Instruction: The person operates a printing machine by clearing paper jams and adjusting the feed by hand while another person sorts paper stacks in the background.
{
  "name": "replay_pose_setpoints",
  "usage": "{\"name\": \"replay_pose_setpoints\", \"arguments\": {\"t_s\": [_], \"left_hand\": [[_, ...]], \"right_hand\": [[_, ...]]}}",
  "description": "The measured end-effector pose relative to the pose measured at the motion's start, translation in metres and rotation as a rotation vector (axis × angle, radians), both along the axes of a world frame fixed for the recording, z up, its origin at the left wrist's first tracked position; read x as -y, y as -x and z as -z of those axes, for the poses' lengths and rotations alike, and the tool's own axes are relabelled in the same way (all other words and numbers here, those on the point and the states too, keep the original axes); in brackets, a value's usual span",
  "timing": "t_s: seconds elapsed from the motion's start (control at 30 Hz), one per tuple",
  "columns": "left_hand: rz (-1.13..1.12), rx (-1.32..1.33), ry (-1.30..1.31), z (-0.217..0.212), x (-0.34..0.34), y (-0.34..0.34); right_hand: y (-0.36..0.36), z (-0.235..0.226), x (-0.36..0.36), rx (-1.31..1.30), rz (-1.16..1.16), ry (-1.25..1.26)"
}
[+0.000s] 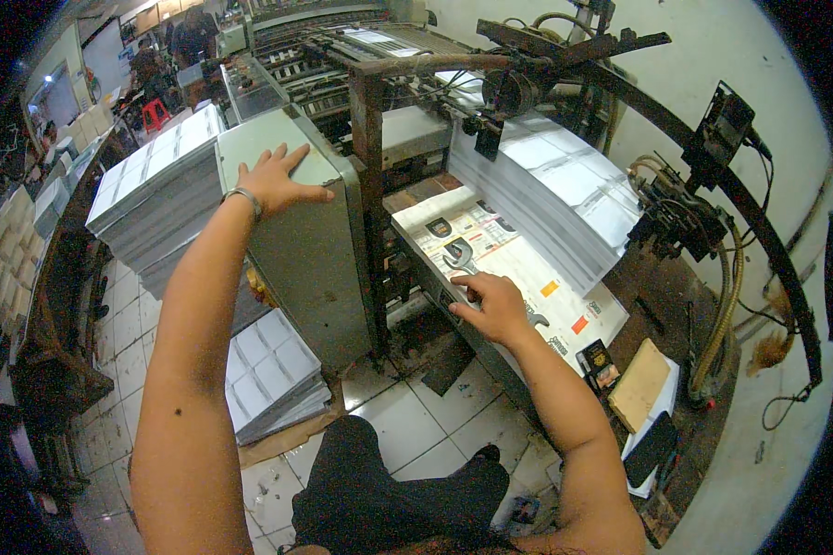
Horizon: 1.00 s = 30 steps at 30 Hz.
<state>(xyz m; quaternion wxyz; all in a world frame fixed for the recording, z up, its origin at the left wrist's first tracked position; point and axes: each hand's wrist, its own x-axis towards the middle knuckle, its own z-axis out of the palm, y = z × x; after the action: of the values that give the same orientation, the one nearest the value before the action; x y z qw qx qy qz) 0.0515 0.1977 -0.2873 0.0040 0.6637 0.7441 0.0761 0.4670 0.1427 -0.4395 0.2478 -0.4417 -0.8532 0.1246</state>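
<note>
My left hand (273, 180) lies with its fingers spread on the top of a pale green machine cabinet (292, 245). My right hand (495, 305) is at the near edge of a machine table, thumb and forefinger apart around a small dark part on that edge. Nothing shows between those fingers. Just beyond the hand, a wrench jaw (458, 253) rests on a printed sheet (518, 262). Another wrench jaw (537, 320) peeks out beside the hand; whether both belong to one wrench is hidden.
A tall paper stack (551, 171) stands behind the sheet, under a rusty curved arm (713, 157). More stacks stand left of the cabinet (157, 162) and on the floor (270, 363). A small black box (600, 363) and a tan block (643, 384) lie at right.
</note>
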Motion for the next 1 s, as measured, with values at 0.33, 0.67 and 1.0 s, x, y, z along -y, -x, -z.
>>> {"name": "replay_pose_setpoints", "arguments": {"t_s": [0.33,0.67,1.0], "left_hand": [[0.008,0.006,-0.018,0.002,-0.002,0.002],[0.005,-0.001,-0.013,0.002,0.0,0.005],[0.018,-0.053,0.004,0.004,-0.011,0.005]], "right_hand": [[0.0,0.0,0.0,-0.036,-0.021,-0.063],[0.003,-0.002,0.001,-0.045,-0.028,-0.059],[-0.005,0.004,-0.002,-0.018,-0.01,-0.021]]}}
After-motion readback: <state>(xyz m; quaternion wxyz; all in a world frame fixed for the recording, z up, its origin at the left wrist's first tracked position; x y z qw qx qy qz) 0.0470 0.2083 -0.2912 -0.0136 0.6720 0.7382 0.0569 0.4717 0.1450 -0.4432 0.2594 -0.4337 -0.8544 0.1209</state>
